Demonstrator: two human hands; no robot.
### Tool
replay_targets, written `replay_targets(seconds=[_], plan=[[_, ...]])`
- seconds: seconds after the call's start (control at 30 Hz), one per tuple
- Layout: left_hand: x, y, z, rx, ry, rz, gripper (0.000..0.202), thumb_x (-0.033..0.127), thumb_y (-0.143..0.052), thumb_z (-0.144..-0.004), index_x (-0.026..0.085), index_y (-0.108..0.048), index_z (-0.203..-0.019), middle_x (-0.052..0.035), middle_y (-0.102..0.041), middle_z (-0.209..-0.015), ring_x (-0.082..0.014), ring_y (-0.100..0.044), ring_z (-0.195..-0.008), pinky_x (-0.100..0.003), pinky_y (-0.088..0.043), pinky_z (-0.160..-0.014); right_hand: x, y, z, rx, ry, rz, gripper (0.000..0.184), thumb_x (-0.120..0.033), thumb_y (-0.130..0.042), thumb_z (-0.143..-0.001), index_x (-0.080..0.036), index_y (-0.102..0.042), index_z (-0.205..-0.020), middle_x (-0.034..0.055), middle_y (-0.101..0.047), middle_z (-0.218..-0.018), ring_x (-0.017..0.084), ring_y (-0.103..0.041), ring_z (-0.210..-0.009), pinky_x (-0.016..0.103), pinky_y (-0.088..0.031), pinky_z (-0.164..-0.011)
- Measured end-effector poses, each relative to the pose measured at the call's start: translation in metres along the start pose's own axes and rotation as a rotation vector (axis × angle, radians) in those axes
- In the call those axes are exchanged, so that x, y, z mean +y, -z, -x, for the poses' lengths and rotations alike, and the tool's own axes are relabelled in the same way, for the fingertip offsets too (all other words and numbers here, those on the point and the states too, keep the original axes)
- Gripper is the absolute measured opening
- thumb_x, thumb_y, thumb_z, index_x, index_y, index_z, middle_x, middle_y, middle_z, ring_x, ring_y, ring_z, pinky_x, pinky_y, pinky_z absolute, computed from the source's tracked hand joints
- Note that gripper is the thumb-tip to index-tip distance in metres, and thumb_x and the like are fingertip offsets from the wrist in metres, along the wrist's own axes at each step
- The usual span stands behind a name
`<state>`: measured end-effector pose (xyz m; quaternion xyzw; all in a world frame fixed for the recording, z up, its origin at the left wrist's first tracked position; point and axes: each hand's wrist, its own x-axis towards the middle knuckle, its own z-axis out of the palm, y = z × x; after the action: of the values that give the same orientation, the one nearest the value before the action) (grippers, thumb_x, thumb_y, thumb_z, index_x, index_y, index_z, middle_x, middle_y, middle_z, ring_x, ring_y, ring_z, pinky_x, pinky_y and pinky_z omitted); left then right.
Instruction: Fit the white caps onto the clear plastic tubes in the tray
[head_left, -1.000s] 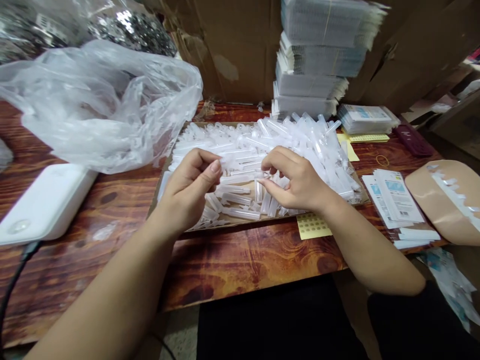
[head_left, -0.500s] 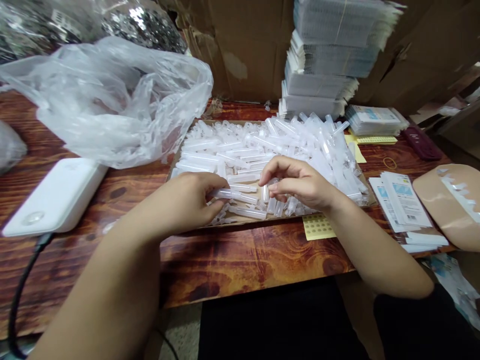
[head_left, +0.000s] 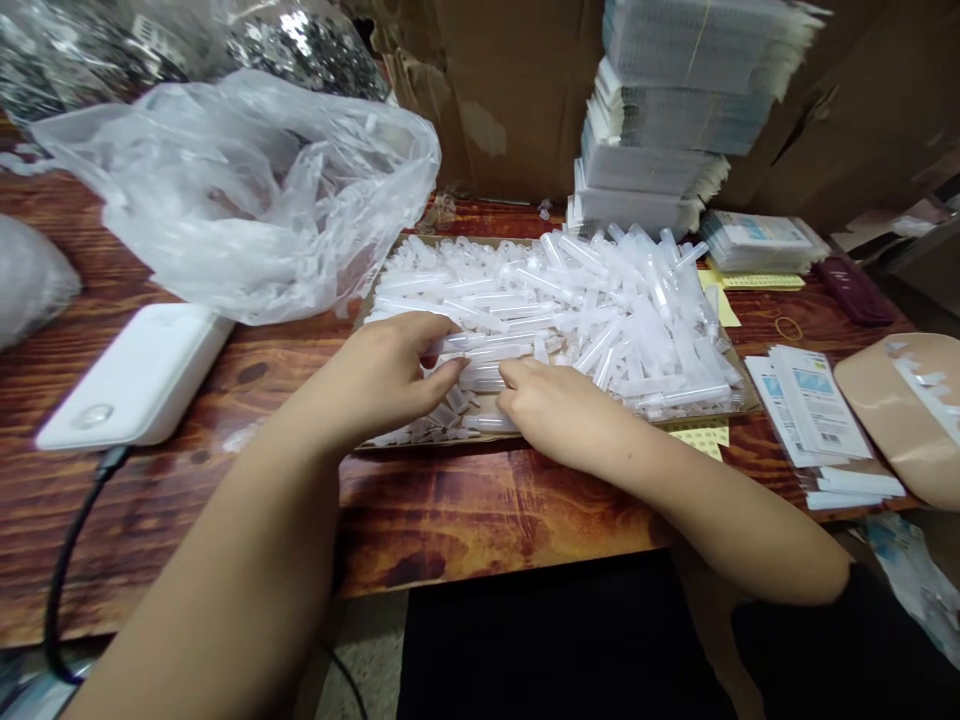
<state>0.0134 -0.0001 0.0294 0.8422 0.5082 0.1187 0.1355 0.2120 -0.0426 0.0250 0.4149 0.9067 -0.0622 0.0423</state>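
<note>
A flat cardboard tray point(head_left: 731, 412) on the wooden table holds a heap of clear plastic tubes point(head_left: 600, 300). My left hand point(head_left: 382, 380) rests at the tray's near left part, its fingers curled on a clear tube point(head_left: 469, 345). My right hand point(head_left: 559, 415) lies just to the right of it, palm down, with fingertips pinched at the same cluster of tubes. The two hands nearly touch. What the right fingers hold is hidden among the tubes.
A crumpled clear plastic bag point(head_left: 247, 190) lies at the back left. A white box point(head_left: 139, 375) with a black cable point(head_left: 71, 540) sits at the left. Stacked packets point(head_left: 660, 110) stand behind the tray. Printed sachets point(head_left: 814, 415), yellow sticker sheets point(head_left: 697, 440) and a beige pad point(head_left: 900, 400) lie right.
Both hands have come down from above the tray onto the tubes. My right hand has shifted left and nearer to me, meeting the left hand at the tray's front.
</note>
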Motion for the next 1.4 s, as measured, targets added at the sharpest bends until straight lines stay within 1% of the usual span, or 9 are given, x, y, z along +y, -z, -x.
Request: replay_targets(seconds=[0.13, 0.3, 0.37, 0.53, 0.6, 0.73, 0.97, 1.3, 1.4], plan=[[0.001, -0.005, -0.003, 0.040, -0.008, 0.061, 0.027, 0.049, -0.048, -0.085, 0.023, -0.052, -0.081, -0.0079, -0.062, -0.080, -0.0262, -0.060, -0.080, -0.039, -0.047, -0.079, -0.005, 0.001, 0.002, 0.008, 0.007, 0.022, 0.030, -0.001, -0.046, -0.100, -0.012, -0.074, -0.096, 0.0150, -0.070, -0.107, 0.025, -0.064, -0.094, 0.034, -0.047, -0.072], [0.002, -0.009, -0.003, 0.105, 0.012, 0.128, 0.036, 0.056, -0.047, -0.088, 0.022, -0.055, -0.084, -0.0051, -0.059, -0.079, -0.0240, -0.057, -0.077, -0.037, -0.045, -0.077, 0.010, -0.009, 0.000, 0.060, -0.003, -0.036, 0.028, -0.002, -0.043, -0.099, -0.012, -0.069, -0.100, 0.0131, -0.069, -0.104, 0.020, -0.060, -0.078, 0.033, -0.045, -0.066], [0.004, -0.010, -0.001, 0.098, -0.004, 0.239, 0.040, 0.058, -0.048, -0.091, 0.020, -0.060, -0.092, -0.0050, -0.062, -0.083, -0.0234, -0.058, -0.081, -0.037, -0.046, -0.079, 0.023, -0.014, 0.001, 0.231, -0.013, -0.167, 0.022, -0.005, -0.047, -0.098, -0.015, -0.067, -0.100, 0.0100, -0.069, -0.103, 0.018, -0.058, -0.076, 0.031, -0.045, -0.066], [0.011, -0.015, 0.005, 0.028, -0.085, 0.624, 0.046, 0.059, -0.045, -0.099, 0.020, -0.069, -0.098, -0.0050, -0.065, -0.088, -0.0209, -0.058, -0.081, -0.033, -0.048, -0.073, 0.039, -0.014, 0.004, 0.960, -0.051, -0.725, 0.009, -0.022, -0.058, -0.102, -0.021, -0.065, -0.097, 0.0037, -0.069, -0.098, 0.017, -0.063, -0.092, 0.034, -0.053, -0.085], [0.013, -0.019, 0.006, 0.036, -0.091, 0.722, 0.046, 0.060, -0.047, -0.099, 0.021, -0.072, -0.104, -0.0051, -0.066, -0.090, -0.0205, -0.058, -0.080, -0.032, -0.048, -0.071, 0.035, -0.014, 0.003, 1.056, -0.087, -0.910, 0.007, -0.027, -0.062, -0.101, -0.022, -0.066, -0.098, 0.0023, -0.071, -0.097, 0.016, -0.065, -0.091, 0.034, -0.055, -0.086], [0.012, -0.025, 0.007, 0.012, -0.100, 0.830, 0.045, 0.060, -0.052, -0.099, 0.020, -0.073, -0.099, -0.0041, -0.063, -0.083, -0.0186, -0.054, -0.075, -0.031, -0.047, -0.070, 0.022, -0.020, 0.000, 1.031, -0.068, -1.066, 0.010, -0.033, -0.065, -0.099, -0.023, -0.067, -0.098, 0.0004, -0.072, -0.097, 0.014, -0.068, -0.089, 0.032, -0.058, -0.085], [0.013, -0.024, 0.009, 0.002, -0.122, 0.824, 0.040, 0.056, -0.054, -0.100, 0.023, -0.075, -0.104, -0.0030, -0.063, -0.085, -0.0182, -0.054, -0.075, -0.031, -0.046, -0.072, 0.023, -0.019, 0.009, 1.062, -0.008, -1.020, 0.004, -0.022, -0.073, -0.093, -0.022, -0.074, -0.090, 0.0009, -0.075, -0.091, 0.014, -0.070, -0.086, 0.030, -0.058, -0.080], [0.034, -0.019, 0.015, 0.119, -0.143, 0.481, 0.034, 0.045, -0.045, -0.101, 0.018, -0.066, -0.102, -0.0057, -0.067, -0.088, -0.0219, -0.062, -0.081, -0.035, -0.050, -0.080, 0.023, -0.022, 0.012, 1.066, 0.005, -0.987, 0.008, -0.018, -0.075, -0.092, -0.022, -0.077, -0.085, 0.0015, -0.078, -0.088, 0.015, -0.071, -0.085, 0.032, -0.059, -0.084], [0.037, -0.020, 0.016, 0.159, -0.150, 0.385, 0.035, 0.044, -0.042, -0.101, 0.019, -0.065, -0.107, -0.0078, -0.069, -0.091, -0.0239, -0.063, -0.084, -0.037, -0.052, -0.083, 0.019, -0.021, 0.012, 1.038, -0.044, -1.018, 0.006, -0.024, -0.075, -0.093, -0.021, -0.076, -0.088, 0.0029, -0.076, -0.089, 0.016, -0.070, -0.087, 0.034, -0.060, -0.086]])
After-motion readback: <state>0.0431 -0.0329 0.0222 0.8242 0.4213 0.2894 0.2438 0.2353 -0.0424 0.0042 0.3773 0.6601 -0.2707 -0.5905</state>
